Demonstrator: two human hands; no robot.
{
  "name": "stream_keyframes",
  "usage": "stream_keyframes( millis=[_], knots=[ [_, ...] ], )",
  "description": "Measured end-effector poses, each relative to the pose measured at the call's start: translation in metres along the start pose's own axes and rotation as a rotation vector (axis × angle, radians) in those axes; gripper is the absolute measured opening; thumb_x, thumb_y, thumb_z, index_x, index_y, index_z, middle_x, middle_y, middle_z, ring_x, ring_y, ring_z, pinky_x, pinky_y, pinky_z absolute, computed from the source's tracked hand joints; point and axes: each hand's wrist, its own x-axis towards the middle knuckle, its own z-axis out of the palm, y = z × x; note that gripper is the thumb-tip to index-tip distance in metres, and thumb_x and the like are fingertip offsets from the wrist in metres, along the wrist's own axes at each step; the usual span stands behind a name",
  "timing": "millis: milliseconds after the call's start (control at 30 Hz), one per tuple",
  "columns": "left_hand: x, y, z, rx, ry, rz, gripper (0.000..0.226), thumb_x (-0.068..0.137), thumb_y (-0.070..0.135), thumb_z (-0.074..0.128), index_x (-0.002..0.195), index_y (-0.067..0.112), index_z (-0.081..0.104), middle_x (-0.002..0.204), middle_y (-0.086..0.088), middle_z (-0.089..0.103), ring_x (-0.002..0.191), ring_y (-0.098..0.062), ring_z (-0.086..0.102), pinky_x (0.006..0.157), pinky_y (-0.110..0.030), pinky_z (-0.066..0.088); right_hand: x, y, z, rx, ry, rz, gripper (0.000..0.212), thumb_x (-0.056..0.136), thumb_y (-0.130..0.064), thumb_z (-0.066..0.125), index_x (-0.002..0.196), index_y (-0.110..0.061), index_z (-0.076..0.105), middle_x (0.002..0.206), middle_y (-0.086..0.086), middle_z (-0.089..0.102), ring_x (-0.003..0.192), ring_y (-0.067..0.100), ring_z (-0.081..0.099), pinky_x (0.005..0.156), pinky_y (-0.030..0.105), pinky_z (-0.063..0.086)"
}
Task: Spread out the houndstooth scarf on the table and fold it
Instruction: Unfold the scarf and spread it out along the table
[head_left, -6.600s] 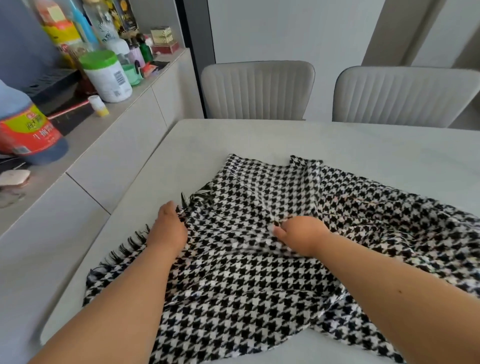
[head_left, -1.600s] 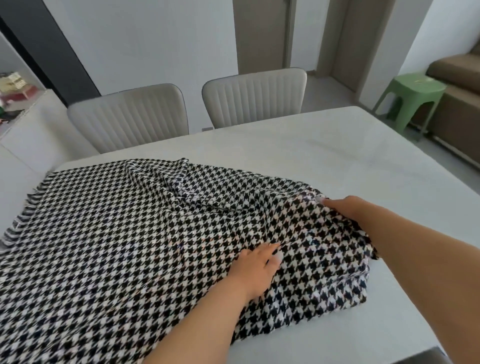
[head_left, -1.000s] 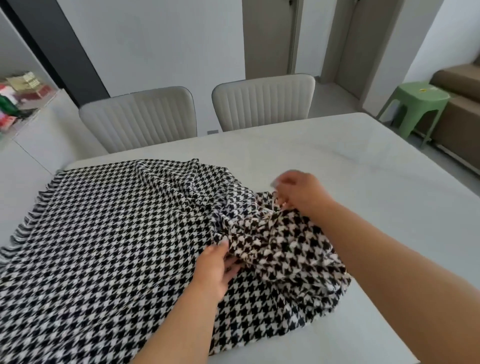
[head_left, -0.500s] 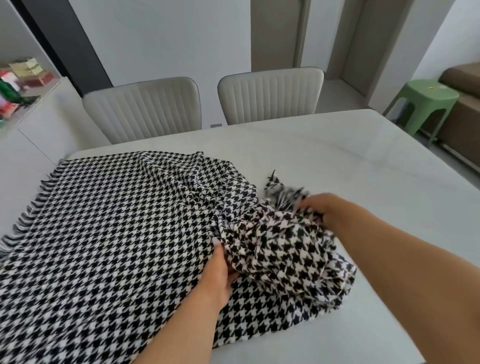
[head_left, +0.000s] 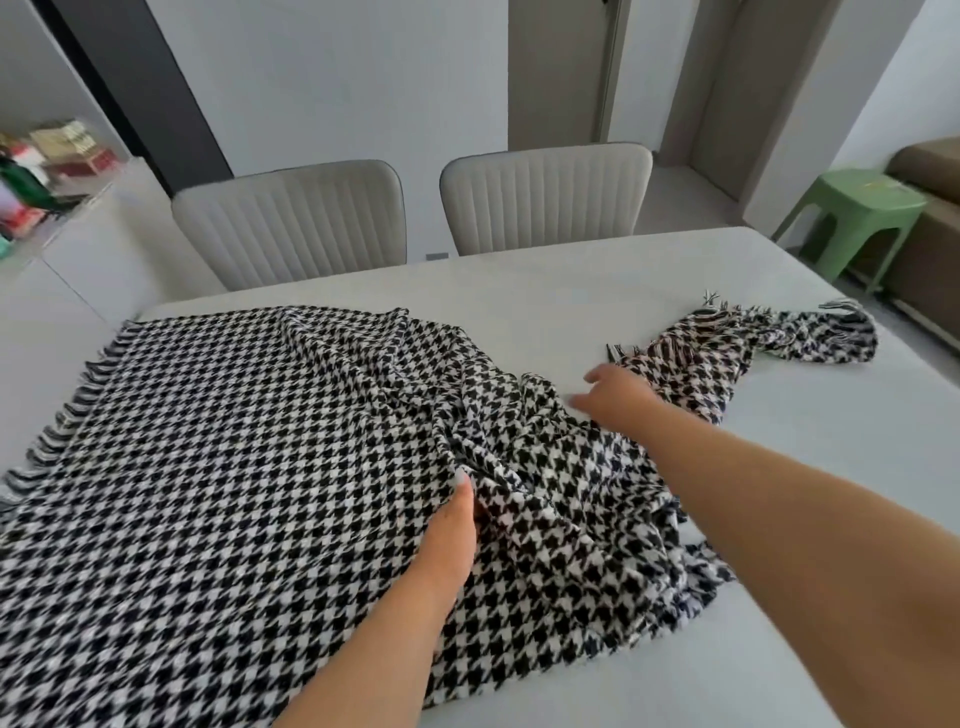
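Left hand (head_left: 451, 540) pinches the black-and-white houndstooth woven scarf (head_left: 218, 467); open right hand (head_left: 618, 392) should draw the bunched end flat along the pale surface (head_left: 571, 301).

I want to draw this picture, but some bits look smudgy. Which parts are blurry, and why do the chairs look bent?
In the head view, the scarf's far right end and the right hand are smeared, likely by motion; the shelf clutter at the left edge is blurred too. The chairs lean and curve because the wide-angle lens bends things toward the edges. The light is soft, with no strong glare on the table.
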Motion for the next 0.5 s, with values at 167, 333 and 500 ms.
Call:
stream_keyframes(
  millis=[167,333,500],
  knots=[
    [0.026,-0.008,-0.017,0.134,0.217,0.133,0.051,0.102,0.048,0.02,0.124,0.017,0.054,0.139,-0.008,0.046,0.124,-0.02,0.044,0.113,-0.04,0.028,0.005,-0.023,0.041,-0.209,-0.22,-0.025,0.092,0.083,-0.054,0.064,0.148,-0.004,0.022,0.144,0.016,0.043,0.128,0.032,0.046,0.104,0.039,0.04],
    [0.037,-0.012,-0.022,0.124,0.182,0.047,0.064,0.098,0.059,0.022,0.145,0.018,0.037,0.153,-0.004,0.028,0.141,-0.026,0.028,0.117,-0.046,0.022,0.028,-0.01,-0.003,-0.14,-0.226,0.143,0.049,0.092,-0.034,0.059,0.125,0.002,0.054,0.125,0.017,0.058,0.111,0.032,0.058,0.095,0.037,0.049],
    [0.043,-0.012,-0.022,0.158,0.172,0.099,0.062,0.098,0.057,0.018,0.135,0.019,0.051,0.142,-0.006,0.037,0.132,-0.027,0.037,0.112,-0.043,0.027,0.072,0.041,-0.08,0.179,0.636,0.374,0.07,0.088,-0.03,0.054,0.146,-0.003,0.026,0.149,0.02,0.033,0.133,0.037,0.038,0.105,0.045,0.036]
  ],
)
